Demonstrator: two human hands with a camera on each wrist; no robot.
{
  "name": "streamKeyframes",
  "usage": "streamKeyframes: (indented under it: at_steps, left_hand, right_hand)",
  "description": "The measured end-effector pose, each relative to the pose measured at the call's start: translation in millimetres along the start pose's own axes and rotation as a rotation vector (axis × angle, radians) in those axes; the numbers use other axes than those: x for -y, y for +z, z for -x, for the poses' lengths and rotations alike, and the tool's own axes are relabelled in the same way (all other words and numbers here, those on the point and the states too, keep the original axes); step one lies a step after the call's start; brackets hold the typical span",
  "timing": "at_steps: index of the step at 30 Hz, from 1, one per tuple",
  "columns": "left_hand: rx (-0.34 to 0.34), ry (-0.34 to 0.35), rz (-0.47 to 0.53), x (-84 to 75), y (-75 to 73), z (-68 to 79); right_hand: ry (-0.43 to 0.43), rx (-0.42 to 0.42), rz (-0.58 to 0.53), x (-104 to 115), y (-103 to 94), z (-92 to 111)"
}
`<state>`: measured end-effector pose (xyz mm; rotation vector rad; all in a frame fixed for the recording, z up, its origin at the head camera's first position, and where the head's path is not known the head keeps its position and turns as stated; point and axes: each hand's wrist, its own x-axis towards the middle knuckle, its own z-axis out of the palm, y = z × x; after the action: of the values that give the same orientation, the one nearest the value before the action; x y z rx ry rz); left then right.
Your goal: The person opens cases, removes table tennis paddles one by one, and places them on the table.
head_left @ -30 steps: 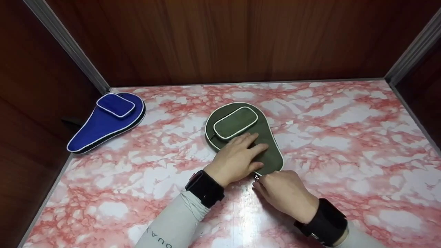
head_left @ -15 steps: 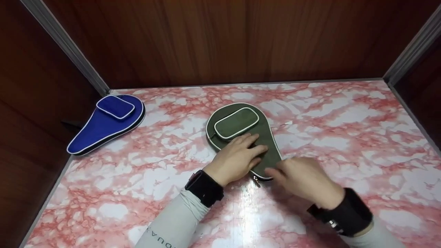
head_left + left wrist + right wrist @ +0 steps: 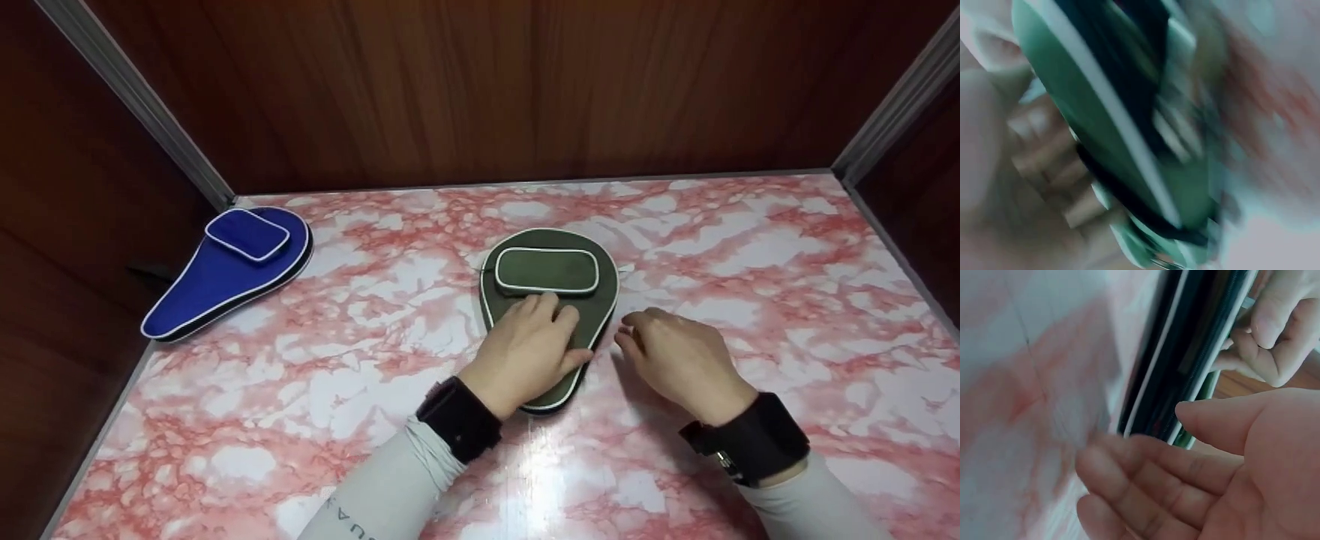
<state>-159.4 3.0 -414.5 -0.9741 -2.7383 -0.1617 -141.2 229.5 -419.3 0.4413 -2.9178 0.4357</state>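
A dark green paddle-shaped zip case (image 3: 536,315) with white piping and a raised front pocket (image 3: 547,270) lies flat on the table, narrow end toward me. My left hand (image 3: 529,352) rests on its front below the pocket, the fingers spread and slightly bent. To the right of the case my right hand (image 3: 679,360) hovers with loosely bent fingers and nothing in them. The right wrist view shows the case's dark side (image 3: 1185,354) beside the right hand (image 3: 1185,472). In the left wrist view the green case (image 3: 1089,95) is blurred by motion.
A blue paddle-shaped case (image 3: 232,277) with white piping lies at the back left, against the side wall. Brown wood-look panels (image 3: 487,97) close off the back and both sides. The table (image 3: 750,285) has a red and white marbled surface.
The green case has turned clockwise, so its narrow end now points toward me. My right hand has let go of the zipper pull and moved right and up. The left hand stays on the case.
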Motion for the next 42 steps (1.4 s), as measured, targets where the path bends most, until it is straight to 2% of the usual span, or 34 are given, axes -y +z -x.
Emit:
streamKeyframes:
  at_steps: [5,9,12,18,24,30,36,42]
  left_hand:
    - [-0.004,-0.237,-0.250,-37.1,-0.1,-2.4]
    - [0.008,-0.352,-0.396,-55.9,8.8,-9.7]
    - [-0.016,-0.389,-0.485,-61.1,15.3,-12.8]
    - [-0.091,-0.343,-0.580,-59.8,21.6,-14.0]
    - [-0.133,-0.293,-0.576,-53.8,20.7,-14.6]
    - [-0.136,-0.245,-0.527,-47.7,15.6,-13.8]
    - [-0.260,-0.230,-0.419,-37.1,11.8,-9.0]
    - [-0.325,-0.235,-0.241,-23.0,8.3,-1.1]
  right_hand:
    - [-0.051,0.009,0.007,-0.8,4.8,1.0]
    - [-0.092,0.014,0.011,-0.8,12.2,1.0]
    - [-0.109,0.019,0.008,1.3,15.4,-0.1]
    - [-0.110,0.034,-0.009,1.9,15.1,-0.2]
    - [-0.112,0.046,-0.022,2.0,15.2,-0.8]
    - [-0.124,0.031,-0.029,-0.8,21.1,0.3]
    - [-0.136,0.022,-0.042,0.0,18.7,-1.3]
    - [-0.119,0.057,0.009,0.5,18.0,-1.5]
